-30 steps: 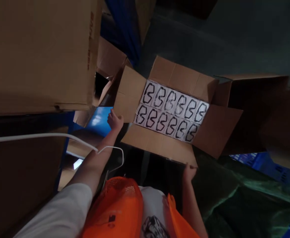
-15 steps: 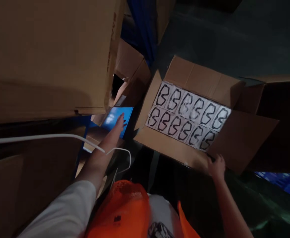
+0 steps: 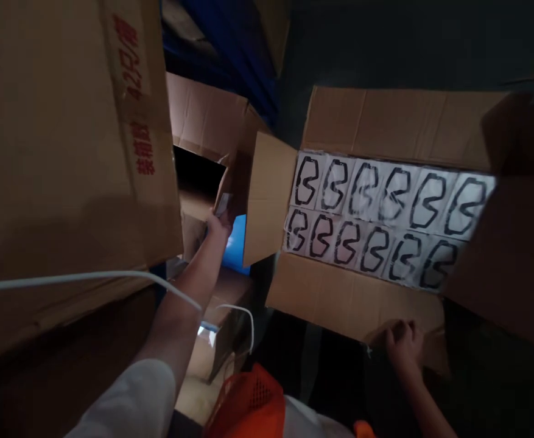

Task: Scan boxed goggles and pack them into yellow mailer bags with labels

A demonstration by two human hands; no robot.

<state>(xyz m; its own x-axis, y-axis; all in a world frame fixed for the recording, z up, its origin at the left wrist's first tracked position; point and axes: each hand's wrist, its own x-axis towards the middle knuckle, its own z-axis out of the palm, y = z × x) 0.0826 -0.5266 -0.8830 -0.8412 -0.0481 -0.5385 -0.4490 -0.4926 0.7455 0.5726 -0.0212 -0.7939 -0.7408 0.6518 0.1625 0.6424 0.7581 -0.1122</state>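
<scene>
An open cardboard carton lies before me with its flaps spread. Inside are two rows of clear-wrapped packs, each showing a black angular outline shape. My right hand grips the carton's near flap by its outer edge, fingers bent over the cardboard. To the left, my left hand is at the lower edge of another cardboard box on the shelf, just under a small pale label. Its fingers look curled on that edge, though they are partly hidden in shadow.
A large carton with red printing fills the upper left. A white cable or rod crosses in front of my left forearm. Blue rack uprights stand behind the shelf box. A blue panel shows beyond my left hand.
My left hand has moved from over the blue panel to the shelf box's edge. My right hand stays at the near flap, which now lies flatter. The view has shifted closer to the open carton.
</scene>
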